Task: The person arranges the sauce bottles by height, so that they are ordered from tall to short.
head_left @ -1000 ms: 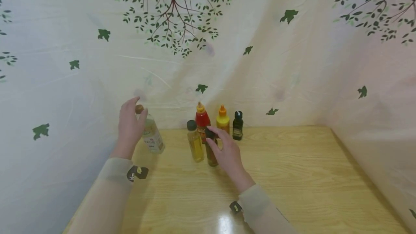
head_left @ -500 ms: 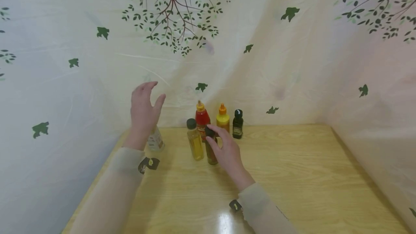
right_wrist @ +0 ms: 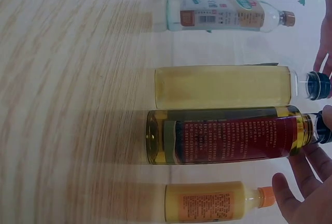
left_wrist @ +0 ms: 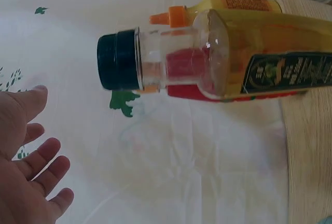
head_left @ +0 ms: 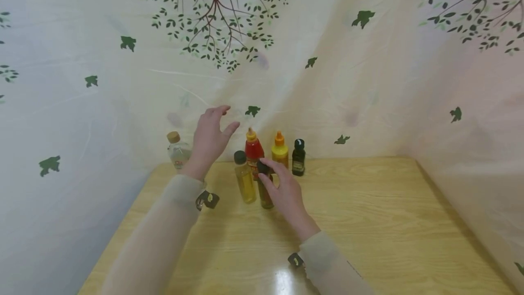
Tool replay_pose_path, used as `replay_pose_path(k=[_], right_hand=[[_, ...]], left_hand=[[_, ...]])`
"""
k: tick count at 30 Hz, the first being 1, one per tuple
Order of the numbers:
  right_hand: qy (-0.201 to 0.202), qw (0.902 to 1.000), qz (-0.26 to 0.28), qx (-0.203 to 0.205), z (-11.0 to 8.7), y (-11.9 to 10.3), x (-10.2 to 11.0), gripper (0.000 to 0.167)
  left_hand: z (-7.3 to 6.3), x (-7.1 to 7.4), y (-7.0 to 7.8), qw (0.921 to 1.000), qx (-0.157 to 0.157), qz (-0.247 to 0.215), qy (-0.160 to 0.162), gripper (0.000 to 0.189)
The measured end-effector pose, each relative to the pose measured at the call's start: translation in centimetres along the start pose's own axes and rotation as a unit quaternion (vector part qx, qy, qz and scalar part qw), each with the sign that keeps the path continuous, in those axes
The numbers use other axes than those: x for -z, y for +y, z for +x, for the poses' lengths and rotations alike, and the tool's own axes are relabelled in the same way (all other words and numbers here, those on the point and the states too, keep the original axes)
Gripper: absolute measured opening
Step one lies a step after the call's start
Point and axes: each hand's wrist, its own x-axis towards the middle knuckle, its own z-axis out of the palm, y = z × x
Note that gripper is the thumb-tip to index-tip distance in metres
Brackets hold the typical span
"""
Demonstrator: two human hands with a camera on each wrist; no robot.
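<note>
In the head view my left hand (head_left: 210, 140) hangs in the air with fingers apart, holding nothing. It is between a clear bottle with a brown cap (head_left: 173, 137) and a pale yellow oil bottle with a dark cap (head_left: 246, 185). The left wrist view shows that oil bottle (left_wrist: 223, 55) beyond the spread fingertips (left_wrist: 52, 149). My right hand (head_left: 288, 195) pinches the dark cap of a darker oil bottle (head_left: 266, 197), which stands upright on the table. Its red back label (right_wrist: 233, 138) faces the right wrist camera.
Behind the oil bottles stand a red sauce bottle (head_left: 254, 148) and a yellow squeeze bottle (head_left: 280, 151). A small dark bottle (head_left: 299, 160) is to their right. The wooden table (head_left: 389, 217) meets a leaf-patterned cloth (head_left: 348, 81) at its back and sides.
My left hand has let go of the brown-capped bottle's top and moved right through the air, toward the pale oil bottle. The right hand has stayed at the darker oil bottle's cap.
</note>
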Motion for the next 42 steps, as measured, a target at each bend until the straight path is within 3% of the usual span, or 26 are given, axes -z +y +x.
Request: replay_pose_path(k=[5, 16, 25, 32, 42], right_hand=[[0.005, 0.9999, -0.005, 0.009, 0.0, 0.2, -0.1, 0.044], [0.002, 0.9999, -0.011, 0.010, 0.0, 0.3, -0.1, 0.044], [-0.003, 0.9998, -0.019, -0.001, 0.0, 0.2, -0.1, 0.044], [0.008, 0.9998, -0.010, 0.015, -0.1, 0.2, -0.1, 0.044], [0.014, 0.9995, -0.019, 0.020, -0.1, 0.4, -0.1, 0.044]], left_hand=[[0.6, -1.3, 0.3, 0.9996, -0.002, 0.007, -0.028, 0.058], [1.5, -3.5, 0.9, 0.9928, 0.036, 0.012, -0.114, 0.060], [2.0, -4.3, 0.8, 0.9891, 0.051, 0.017, -0.137, 0.055], [2.2, -4.9, 0.4, 0.9859, 0.062, 0.018, -0.155, 0.049], [2.1, -5.4, 0.5, 0.9846, 0.069, 0.025, -0.158, 0.046]])
